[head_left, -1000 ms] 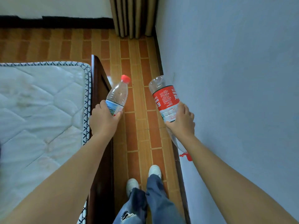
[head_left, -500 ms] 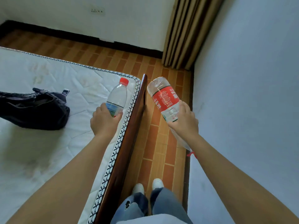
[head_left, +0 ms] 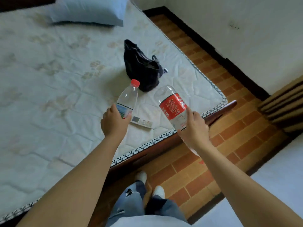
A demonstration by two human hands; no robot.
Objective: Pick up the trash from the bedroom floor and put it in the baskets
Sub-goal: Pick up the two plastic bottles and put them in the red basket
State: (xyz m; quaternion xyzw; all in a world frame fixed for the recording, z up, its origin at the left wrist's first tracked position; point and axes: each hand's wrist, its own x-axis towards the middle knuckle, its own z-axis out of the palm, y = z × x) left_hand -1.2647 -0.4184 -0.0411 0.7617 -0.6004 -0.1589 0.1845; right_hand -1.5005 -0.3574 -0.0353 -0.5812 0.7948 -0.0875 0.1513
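Clear plastic bottles fill both hands above the mattress [head_left: 57, 95]: left hand [head_left: 114, 122] clamps the red-capped bottle [head_left: 127, 99], right hand [head_left: 194, 128] clamps the red-labelled bottle [head_left: 173, 107].

Red-capped clear bottle [head_left: 127, 97], red-labelled bottle [head_left: 173, 107], black bag [head_left: 141, 68], white quilted mattress [head_left: 49, 79].

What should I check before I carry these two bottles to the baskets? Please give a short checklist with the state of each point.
1. Left hand grips the small red-capped bottle: ok.
2. Right hand grips the large red-label bottle: ok.
3. Small bottle's cap on: ok.
4. Large bottle's cap on: cannot tell, hidden below the hand.
5. Baskets in view: not ok.
6. Tiled floor near the white shoes free of trash: ok.
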